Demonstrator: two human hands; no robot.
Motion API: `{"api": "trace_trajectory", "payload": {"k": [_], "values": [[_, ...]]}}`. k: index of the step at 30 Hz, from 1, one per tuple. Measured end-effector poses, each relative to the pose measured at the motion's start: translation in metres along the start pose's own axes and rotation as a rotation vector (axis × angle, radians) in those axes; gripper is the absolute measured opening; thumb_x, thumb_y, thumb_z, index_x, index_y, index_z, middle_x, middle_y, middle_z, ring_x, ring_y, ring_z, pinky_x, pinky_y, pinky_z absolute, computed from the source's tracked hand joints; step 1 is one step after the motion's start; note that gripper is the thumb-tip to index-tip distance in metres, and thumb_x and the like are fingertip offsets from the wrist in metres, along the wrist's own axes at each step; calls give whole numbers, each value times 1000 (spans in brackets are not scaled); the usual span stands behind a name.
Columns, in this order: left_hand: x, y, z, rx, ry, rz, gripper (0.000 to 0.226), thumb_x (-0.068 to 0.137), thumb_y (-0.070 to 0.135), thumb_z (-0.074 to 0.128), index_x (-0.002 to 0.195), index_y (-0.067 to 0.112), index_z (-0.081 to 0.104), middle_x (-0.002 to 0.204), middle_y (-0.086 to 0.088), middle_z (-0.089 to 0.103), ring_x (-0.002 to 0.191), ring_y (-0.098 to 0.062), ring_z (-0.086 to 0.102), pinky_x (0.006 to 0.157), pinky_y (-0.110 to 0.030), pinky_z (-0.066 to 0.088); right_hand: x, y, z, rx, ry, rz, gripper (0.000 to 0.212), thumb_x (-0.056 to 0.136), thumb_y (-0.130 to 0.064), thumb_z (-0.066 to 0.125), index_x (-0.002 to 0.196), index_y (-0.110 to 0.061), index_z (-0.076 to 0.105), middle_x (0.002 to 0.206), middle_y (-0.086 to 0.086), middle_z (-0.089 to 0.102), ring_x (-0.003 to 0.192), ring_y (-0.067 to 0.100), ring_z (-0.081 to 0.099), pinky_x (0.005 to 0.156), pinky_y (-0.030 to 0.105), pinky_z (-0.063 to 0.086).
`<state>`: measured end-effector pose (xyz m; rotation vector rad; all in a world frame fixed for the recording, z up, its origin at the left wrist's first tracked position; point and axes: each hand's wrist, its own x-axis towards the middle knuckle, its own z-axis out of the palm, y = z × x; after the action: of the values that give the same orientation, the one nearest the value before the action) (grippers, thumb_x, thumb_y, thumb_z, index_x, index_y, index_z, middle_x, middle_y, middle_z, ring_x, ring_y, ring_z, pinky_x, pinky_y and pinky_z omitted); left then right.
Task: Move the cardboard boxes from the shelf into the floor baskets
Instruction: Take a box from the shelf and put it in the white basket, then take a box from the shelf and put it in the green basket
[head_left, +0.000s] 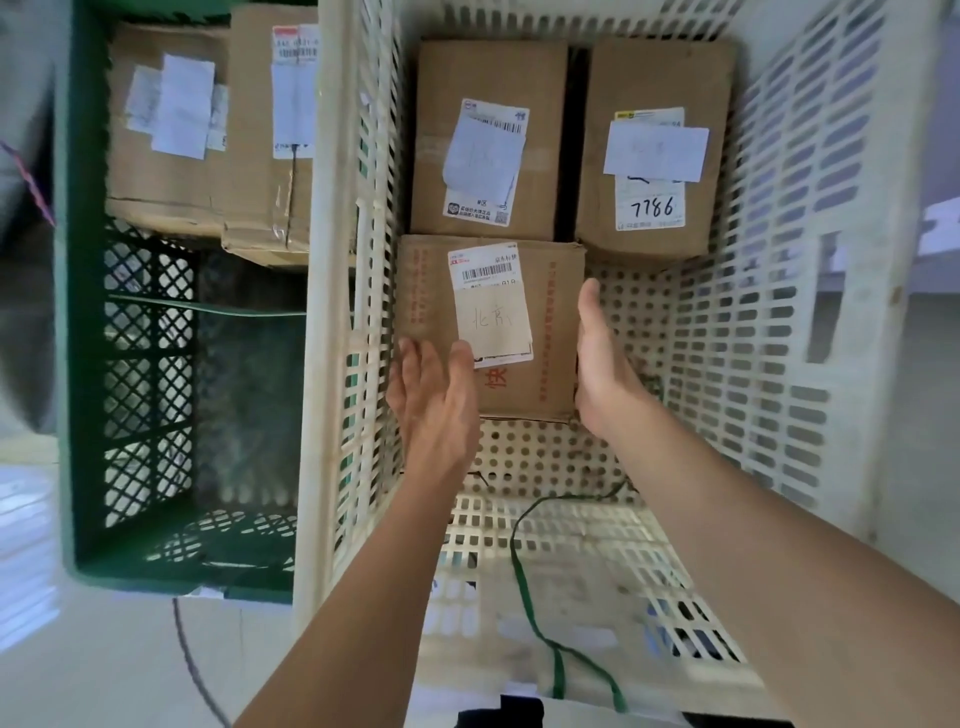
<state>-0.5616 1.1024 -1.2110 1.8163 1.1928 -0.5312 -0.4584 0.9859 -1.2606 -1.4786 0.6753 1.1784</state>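
I look down into a cream plastic basket (779, 322) on the floor. Three cardboard boxes lie in it. The nearest box (550, 332) has red print and a white label with handwriting. My left hand (434, 395) hovers at its near left corner with straight fingers, over the box's edge. My right hand (600, 358) is flat beside its right side, fingers straight. Neither hand grips the box. Behind it lie a box with a barcode label (483, 78) and a box marked 7786 (660, 78).
A green plastic basket (83, 364) stands to the left with two labelled boxes (171, 176) at its far end and bare mesh floor nearer me. A green strap (524, 587) trails over the cream basket's near wall. Pale floor lies around both baskets.
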Motion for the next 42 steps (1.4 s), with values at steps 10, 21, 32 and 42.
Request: {"api": "trace_trajectory", "payload": {"k": [10, 21, 32, 42], "values": [[-41, 21, -44, -504, -170, 36, 86, 97, 88, 26, 168, 40, 33, 172, 10, 41, 155, -8, 34, 130, -44, 20, -71, -24, -16, -24, 40, -253, 85, 96, -85, 13, 167, -39, 22, 177, -13, 15, 163, 11, 12, 133, 51, 5], [-207, 147, -138, -611, -330, 286, 98, 81, 99, 32, 166, 52, 32, 179, 22, 19, 164, -4, 18, 133, -46, 19, -305, -104, -13, 128, -27, -609, 87, 92, -81, 20, 166, -36, 29, 171, -20, 29, 156, -4, 26, 131, 38, 19], [-436, 257, -189, -603, -322, 608, 86, 82, 95, 36, 157, 56, 46, 168, 32, 39, 155, 10, 32, 123, -34, 31, -558, -151, -82, 222, -78, -833, 78, 90, -89, 31, 155, -49, 43, 161, -32, 42, 148, -11, 37, 131, 41, 21], [-631, 324, -124, -585, -314, 847, 85, 87, 84, 35, 161, 45, 43, 166, 29, 45, 153, 7, 39, 119, -39, 37, -757, -157, -240, 298, -3, -1080, 92, 65, -101, 57, 143, -53, 51, 154, -26, 52, 149, -2, 42, 131, 42, 22]]}}
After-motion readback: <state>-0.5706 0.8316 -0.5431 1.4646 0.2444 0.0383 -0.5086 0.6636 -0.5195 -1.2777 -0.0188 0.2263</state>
